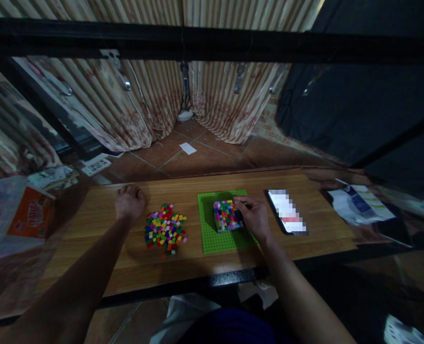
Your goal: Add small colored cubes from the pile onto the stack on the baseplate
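Note:
A green studded baseplate lies on the wooden table, bearing a low rectangular block built of multicoloured toy bricks. My right hand is at the right side of this block, thumb and fingertips pinched together over its far right corner. Whatever sits between those fingertips is too small to make out. To the left of the baseplate is a loose pile of small coloured bricks. Just beyond the pile's left side, my left hand rests on the tabletop near the far edge, its fingers curled in, with nothing visible in them.
A phone with a lit, blurred screen lies right of the baseplate. On the left stands a clear plastic tub with an orange label. Striped curtains hang behind a dark metal bar. Papers lie on the tiled floor.

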A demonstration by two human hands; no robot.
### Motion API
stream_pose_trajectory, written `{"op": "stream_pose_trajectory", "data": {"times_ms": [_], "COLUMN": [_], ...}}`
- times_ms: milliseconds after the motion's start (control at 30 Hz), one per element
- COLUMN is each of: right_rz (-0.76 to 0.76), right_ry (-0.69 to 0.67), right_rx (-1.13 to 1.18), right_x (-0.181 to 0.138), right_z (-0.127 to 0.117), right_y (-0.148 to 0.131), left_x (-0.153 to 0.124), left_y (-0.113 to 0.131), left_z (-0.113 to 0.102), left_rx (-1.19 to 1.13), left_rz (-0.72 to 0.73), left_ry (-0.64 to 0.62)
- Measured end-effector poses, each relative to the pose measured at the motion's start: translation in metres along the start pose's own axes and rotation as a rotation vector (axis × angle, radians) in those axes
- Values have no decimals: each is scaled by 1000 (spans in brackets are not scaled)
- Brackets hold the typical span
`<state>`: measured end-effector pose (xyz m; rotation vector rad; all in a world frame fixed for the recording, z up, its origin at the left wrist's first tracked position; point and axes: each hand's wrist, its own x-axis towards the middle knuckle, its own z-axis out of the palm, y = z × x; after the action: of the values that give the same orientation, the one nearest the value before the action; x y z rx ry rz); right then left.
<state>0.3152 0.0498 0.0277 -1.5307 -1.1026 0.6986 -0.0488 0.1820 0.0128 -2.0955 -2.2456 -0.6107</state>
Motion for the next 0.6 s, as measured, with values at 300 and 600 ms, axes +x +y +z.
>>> {"op": "stream_pose_trajectory", "data": {"times_ms": [300,600], "right_rz": [197,259], "right_ry": [-4,-39], "right_rx": [192,275], "right_x": [8,9], "right_z": [2,0], "right_y": [-4,-5], "left_x": [0,0], "left_y": [1,0], "left_z": [0,1], "left_rx": [-8,-10], "left_rz": [-27,-8], "left_ry": [-11,0]}}
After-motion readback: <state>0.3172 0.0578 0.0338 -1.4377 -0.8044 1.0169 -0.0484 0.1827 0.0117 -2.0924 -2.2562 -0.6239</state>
